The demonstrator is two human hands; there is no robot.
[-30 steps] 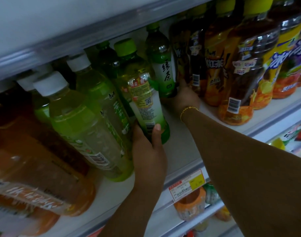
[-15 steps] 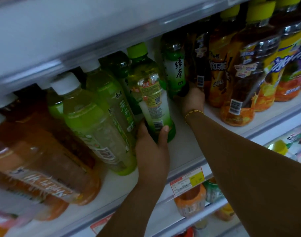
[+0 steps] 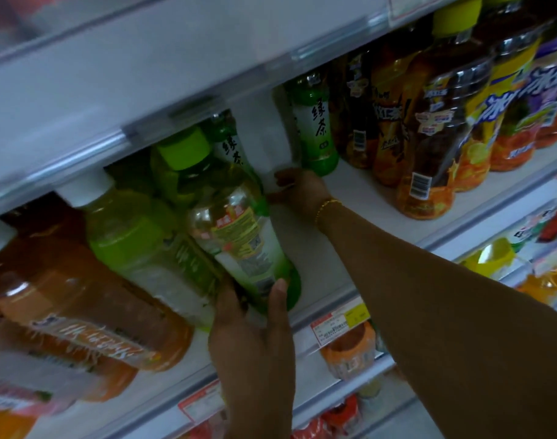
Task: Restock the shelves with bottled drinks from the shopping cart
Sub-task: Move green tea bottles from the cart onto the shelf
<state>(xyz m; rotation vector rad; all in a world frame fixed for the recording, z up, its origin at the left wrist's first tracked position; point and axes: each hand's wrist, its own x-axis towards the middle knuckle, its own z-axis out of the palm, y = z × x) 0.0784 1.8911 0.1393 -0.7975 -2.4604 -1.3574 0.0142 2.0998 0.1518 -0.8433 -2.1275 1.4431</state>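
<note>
The base of the clear plastic green-tea bottle with the lime-green cap (image 3: 239, 245) is clasped by the left hand (image 3: 255, 350), thumb on one side and fingers on the other. The bottle is held tilted at the front of the white shelf (image 3: 315, 248), against a white-capped pale-green bottle (image 3: 134, 236). It is best stood upright and slid back into the gap, label outward, without neighbours being knocked. Deeper in, the right hand (image 3: 302, 193) is placed just beside a small dark-green bottle (image 3: 316, 131); whether anything is gripped cannot be told. Counted: one lime-capped bottle in hand, one white-capped bottle clearly seen, two small dark-green bottles.
</note>
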